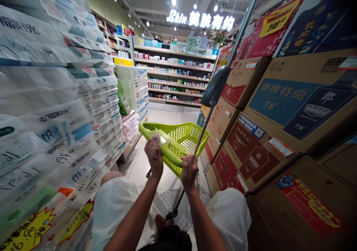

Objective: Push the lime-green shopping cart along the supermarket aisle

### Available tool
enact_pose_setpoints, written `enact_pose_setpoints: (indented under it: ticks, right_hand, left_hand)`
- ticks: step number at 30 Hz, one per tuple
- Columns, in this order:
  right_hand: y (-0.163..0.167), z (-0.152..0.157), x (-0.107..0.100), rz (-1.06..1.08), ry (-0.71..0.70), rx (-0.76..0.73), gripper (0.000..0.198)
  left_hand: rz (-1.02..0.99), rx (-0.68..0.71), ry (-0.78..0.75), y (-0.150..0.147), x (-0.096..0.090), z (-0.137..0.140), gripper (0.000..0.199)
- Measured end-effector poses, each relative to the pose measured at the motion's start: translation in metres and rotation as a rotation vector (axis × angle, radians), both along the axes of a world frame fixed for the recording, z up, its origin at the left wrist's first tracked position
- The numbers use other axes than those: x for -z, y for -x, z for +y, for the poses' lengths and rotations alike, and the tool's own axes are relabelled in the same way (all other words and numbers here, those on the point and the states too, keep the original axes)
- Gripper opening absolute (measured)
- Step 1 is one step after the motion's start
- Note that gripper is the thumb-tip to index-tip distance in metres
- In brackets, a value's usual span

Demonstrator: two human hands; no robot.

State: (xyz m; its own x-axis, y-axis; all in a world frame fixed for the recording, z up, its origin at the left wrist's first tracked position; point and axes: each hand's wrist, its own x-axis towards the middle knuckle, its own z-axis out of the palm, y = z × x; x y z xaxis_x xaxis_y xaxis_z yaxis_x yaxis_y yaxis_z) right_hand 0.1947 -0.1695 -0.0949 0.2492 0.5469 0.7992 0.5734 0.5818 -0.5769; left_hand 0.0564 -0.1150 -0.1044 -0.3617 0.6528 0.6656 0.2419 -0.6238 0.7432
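Observation:
A lime-green plastic shopping cart (178,124) with a lattice basket stands in front of me, its rounded handle towards me. My right hand (189,166) is closed around the near right part of that handle. A long metal pole (201,134) with a dark grey plastic piece (214,87) slants down to this hand; I cannot tell whether the fingers hold it too. My left hand (154,152) is at the left part of the handle, beside a small clear panel (160,137). Motion smears its fingers, so its grip does not show.
Wrapped tissue packs (64,132) are stacked high along the left. Cardboard cartons (290,95) form a wall close on the right. A tiled floor (164,113) leads between them to shelves of small boxes (178,72). Below the cart is a dark wheel (172,214).

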Motion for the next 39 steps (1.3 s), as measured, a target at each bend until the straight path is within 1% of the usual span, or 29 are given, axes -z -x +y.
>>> enact_pose_setpoints:
  ticks: [2, 3, 5, 6, 7, 8, 10, 11, 12, 13, 15, 16, 17, 18, 19, 20, 23, 24, 25, 26, 27, 30, 31, 33, 34, 36, 39]
  right_hand:
    - [-0.001, -0.001, 0.0, -0.014, -0.004, 0.022, 0.036]
    - [-0.003, -0.002, -0.001, -0.026, -0.007, 0.028, 0.036]
    - [-0.006, -0.004, -0.003, -0.054, -0.025, 0.026, 0.036]
    - [-0.008, -0.005, -0.004, -0.069, -0.037, 0.019, 0.035]
    - [-0.01, -0.006, -0.005, -0.08, -0.05, 0.014, 0.034]
    - [-0.011, -0.007, -0.005, -0.088, -0.061, 0.008, 0.034]
    - [-0.01, -0.009, -0.006, -0.083, -0.079, 0.002, 0.032]
    - [-0.009, -0.009, -0.005, -0.071, -0.086, 0.002, 0.032]
    - [-0.008, -0.009, -0.005, -0.055, -0.09, 0.002, 0.031]
    - [-0.007, -0.01, -0.003, -0.04, -0.092, 0.004, 0.031]
    - [-0.006, -0.01, -0.001, -0.016, -0.088, 0.016, 0.031]
    - [-0.006, -0.009, 0.0, -0.01, -0.086, 0.025, 0.031]
    - [-0.007, -0.009, 0.0, -0.008, -0.088, 0.031, 0.031]
    - [-0.008, -0.009, 0.0, -0.009, -0.092, 0.032, 0.031]
    - [-0.01, -0.01, 0.0, -0.014, -0.097, 0.026, 0.031]
    - [-0.011, -0.01, -0.001, -0.021, -0.101, 0.016, 0.03]
    - [-0.012, -0.01, -0.003, -0.042, -0.105, -0.002, 0.03]
    - [-0.012, -0.01, -0.003, -0.044, -0.104, 0.001, 0.03]
    - [-0.011, -0.01, -0.003, -0.042, -0.104, 0.008, 0.03]
    - [-0.011, -0.009, -0.002, -0.039, -0.103, 0.015, 0.031]
    - [-0.01, -0.009, -0.001, -0.031, -0.1, 0.021, 0.031]
    - [-0.011, -0.009, 0.002, -0.011, -0.087, 0.02, 0.031]
    - [-0.013, -0.009, 0.002, -0.007, -0.085, 0.016, 0.03]
    - [-0.017, -0.01, 0.001, -0.01, -0.084, 0.008, 0.03]
    - [-0.018, -0.01, 0.0, -0.015, -0.085, 0.004, 0.03]
    - [-0.022, -0.01, -0.002, -0.032, -0.082, -0.003, 0.031]
    - [-0.024, -0.008, -0.004, -0.076, -0.073, -0.016, 0.033]
  left_hand:
    - [0.176, -0.081, -0.184, -0.007, 0.009, -0.013, 0.04]
    - [0.272, -0.086, -0.262, -0.006, 0.011, -0.015, 0.035]
    - [0.452, -0.065, -0.354, 0.01, 0.011, -0.008, 0.03]
    - [0.502, -0.074, -0.356, 0.023, 0.007, 0.0, 0.029]
    - [0.507, -0.098, -0.331, 0.039, 0.001, 0.011, 0.029]
    - [0.47, -0.143, -0.284, 0.055, -0.007, 0.023, 0.03]
    - [0.337, -0.304, -0.127, 0.082, -0.026, 0.042, 0.03]
    - [0.323, -0.314, -0.073, 0.09, -0.036, 0.047, 0.029]
    - [0.35, -0.271, -0.041, 0.095, -0.045, 0.048, 0.03]
    - [0.42, -0.181, -0.035, 0.096, -0.053, 0.046, 0.03]
    - [0.617, 0.054, -0.068, 0.09, -0.066, 0.034, 0.033]
    - [0.707, 0.145, -0.084, 0.086, -0.07, 0.029, 0.035]
    - [0.78, 0.2, -0.085, 0.083, -0.075, 0.024, 0.037]
    - [0.837, 0.22, -0.065, 0.081, -0.079, 0.023, 0.038]
    - [0.867, 0.201, -0.02, 0.081, -0.084, 0.025, 0.039]
    - [0.87, 0.14, 0.05, 0.082, -0.089, 0.029, 0.039]
    - [0.809, -0.129, 0.33, 0.087, -0.104, 0.049, 0.034]
    - [0.804, -0.173, 0.401, 0.086, -0.108, 0.053, 0.033]
    - [0.816, -0.175, 0.436, 0.083, -0.112, 0.054, 0.032]
    - [0.849, -0.137, 0.435, 0.078, -0.115, 0.051, 0.033]
    - [0.897, -0.075, 0.403, 0.072, -0.117, 0.046, 0.034]
    - [1.082, 0.101, 0.249, 0.046, -0.121, 0.021, 0.033]
    - [1.142, 0.131, 0.218, 0.039, -0.122, 0.015, 0.031]
    - [1.226, 0.143, 0.202, 0.03, -0.126, 0.009, 0.029]
    - [1.251, 0.142, 0.219, 0.03, -0.128, 0.011, 0.029]
    - [1.274, 0.161, 0.291, 0.034, -0.134, 0.023, 0.03]
    - [1.235, 0.193, 0.468, 0.041, -0.146, 0.052, 0.031]
